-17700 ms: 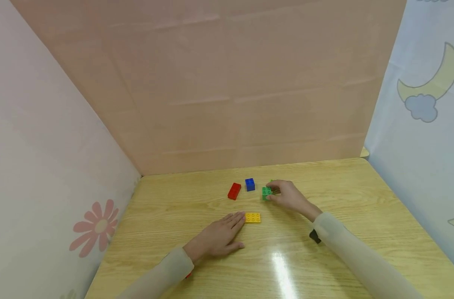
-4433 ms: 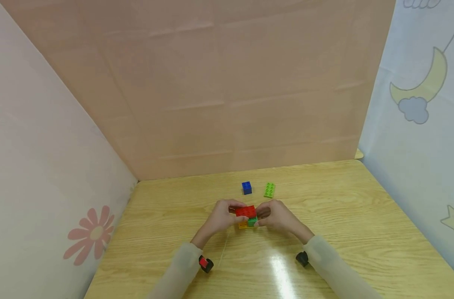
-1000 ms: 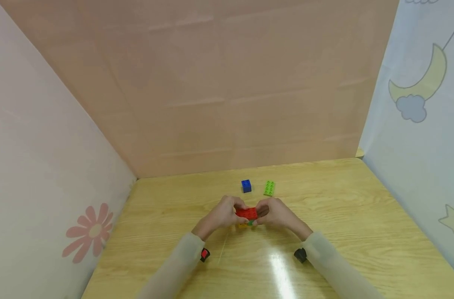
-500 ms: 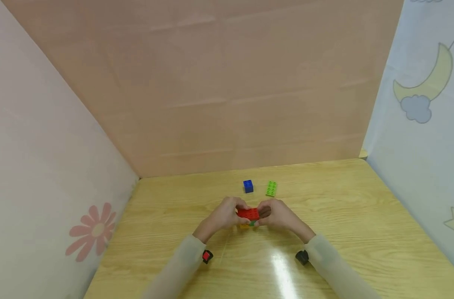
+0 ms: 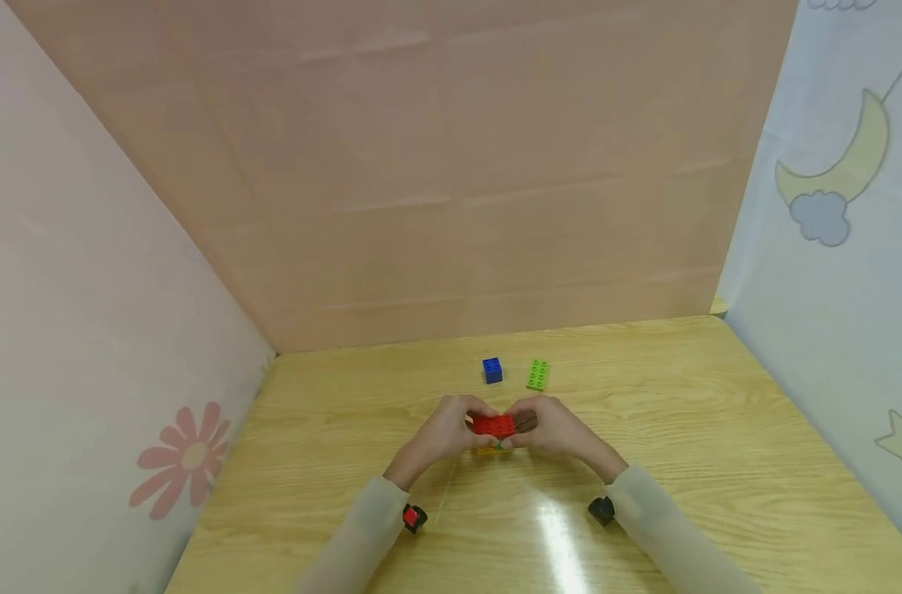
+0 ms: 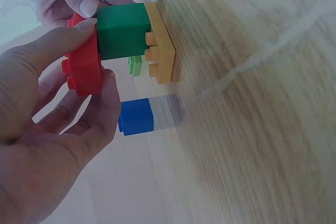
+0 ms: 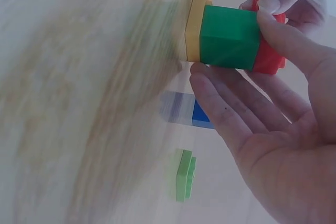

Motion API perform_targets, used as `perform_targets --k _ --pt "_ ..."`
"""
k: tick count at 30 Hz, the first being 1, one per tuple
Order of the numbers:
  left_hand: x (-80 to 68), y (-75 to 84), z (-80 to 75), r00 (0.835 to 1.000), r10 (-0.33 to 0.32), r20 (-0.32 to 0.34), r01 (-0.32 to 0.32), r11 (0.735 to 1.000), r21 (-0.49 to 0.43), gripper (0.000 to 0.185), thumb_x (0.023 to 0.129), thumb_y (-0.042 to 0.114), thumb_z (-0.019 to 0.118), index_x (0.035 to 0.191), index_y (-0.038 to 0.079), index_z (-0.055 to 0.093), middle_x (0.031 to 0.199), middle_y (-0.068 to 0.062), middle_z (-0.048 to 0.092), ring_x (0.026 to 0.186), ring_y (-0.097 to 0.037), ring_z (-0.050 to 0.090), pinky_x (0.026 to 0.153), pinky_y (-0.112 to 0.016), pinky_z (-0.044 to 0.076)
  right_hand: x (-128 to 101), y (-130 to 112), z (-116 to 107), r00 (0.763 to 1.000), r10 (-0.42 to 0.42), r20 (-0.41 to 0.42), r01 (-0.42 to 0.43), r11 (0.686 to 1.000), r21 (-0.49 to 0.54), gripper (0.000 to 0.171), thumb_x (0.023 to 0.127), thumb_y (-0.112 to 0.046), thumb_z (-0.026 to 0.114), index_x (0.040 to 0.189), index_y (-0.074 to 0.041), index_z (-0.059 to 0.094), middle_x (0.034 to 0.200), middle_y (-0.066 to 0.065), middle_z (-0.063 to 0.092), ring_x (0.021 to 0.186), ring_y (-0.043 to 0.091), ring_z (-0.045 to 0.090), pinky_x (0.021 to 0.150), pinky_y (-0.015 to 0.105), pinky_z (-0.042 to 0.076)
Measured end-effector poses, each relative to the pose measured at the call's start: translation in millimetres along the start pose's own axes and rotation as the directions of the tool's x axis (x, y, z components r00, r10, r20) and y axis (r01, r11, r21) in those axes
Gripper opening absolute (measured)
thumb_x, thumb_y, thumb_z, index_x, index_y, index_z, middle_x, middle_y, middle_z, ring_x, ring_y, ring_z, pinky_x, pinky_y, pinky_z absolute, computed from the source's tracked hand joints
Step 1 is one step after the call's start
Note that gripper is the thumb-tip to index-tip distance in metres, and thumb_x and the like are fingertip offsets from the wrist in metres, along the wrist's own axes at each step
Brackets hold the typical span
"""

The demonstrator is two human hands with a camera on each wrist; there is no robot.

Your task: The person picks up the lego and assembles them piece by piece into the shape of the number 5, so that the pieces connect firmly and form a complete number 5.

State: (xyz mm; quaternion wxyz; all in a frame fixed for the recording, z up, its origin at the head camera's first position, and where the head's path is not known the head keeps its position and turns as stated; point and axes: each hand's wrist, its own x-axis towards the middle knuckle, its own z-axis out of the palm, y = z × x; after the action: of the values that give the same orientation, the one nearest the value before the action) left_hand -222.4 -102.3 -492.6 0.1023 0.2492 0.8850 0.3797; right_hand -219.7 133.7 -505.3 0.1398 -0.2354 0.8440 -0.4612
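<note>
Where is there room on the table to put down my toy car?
The table is bare right of the right hand, and left of the left hand. It is crowded around the red brick, blue brick and light green plate.

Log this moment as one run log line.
left hand + right hand: pinch red brick | beneath: green brick, yellow plate | loose: blue brick, lime plate

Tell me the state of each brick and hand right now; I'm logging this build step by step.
red brick: on top of the stack, pinched by both hands.
dark green brick: stacked between red and yellow.
yellow plate: bottom, on the table.
blue brick: loose.
light green plate: loose.
left hand: gripping.
right hand: gripping.
</note>
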Motion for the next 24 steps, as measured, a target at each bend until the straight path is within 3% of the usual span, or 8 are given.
perform_targets --k 14,19,24 --pt "-6.3 -7.3 5.4 0.999 -0.031 -0.032 0.026 0.988 -0.15 0.037 0.087 0.02 0.088 0.122 0.014 0.078 0.118 0.002 0.075 0.103 -0.011 0.068 0.082 -0.021 0.061 2 3 1 0.999 0.046 0.005 -0.046 0.998 0.034 0.031 0.086 -0.026 0.089 0.111 -0.011 0.078 0.11 0.007 0.081 0.101 0.022 0.078 0.091 0.042 0.064" --pt "-11.5 -14.5 7.2 0.997 -0.053 -0.06 0.035 0.962 -0.27 0.051 0.088 0.02 0.087 0.134 0.006 0.07 0.125 -0.004 0.074 0.108 -0.016 0.07 0.087 -0.025 0.063 1 4 -2 0.999 0.009 0.034 -0.009 1.0 -0.004 0.027 0.088 -0.026 0.087 0.109 -0.013 0.077 0.11 0.005 0.081 0.1 0.019 0.077 0.09 0.04 0.064" --pt "-15.2 -19.1 7.5 0.993 -0.102 -0.062 0.071 0.922 -0.381 0.052 0.088 0.021 0.087 0.134 0.004 0.069 0.127 -0.005 0.073 0.11 -0.019 0.071 0.091 -0.029 0.064 -1 4 -10 0.998 -0.024 0.056 0.026 0.999 -0.046 0.029 0.09 -0.028 0.085 0.113 -0.014 0.077 0.112 0.004 0.08 0.104 0.022 0.077 0.09 0.038 0.064"
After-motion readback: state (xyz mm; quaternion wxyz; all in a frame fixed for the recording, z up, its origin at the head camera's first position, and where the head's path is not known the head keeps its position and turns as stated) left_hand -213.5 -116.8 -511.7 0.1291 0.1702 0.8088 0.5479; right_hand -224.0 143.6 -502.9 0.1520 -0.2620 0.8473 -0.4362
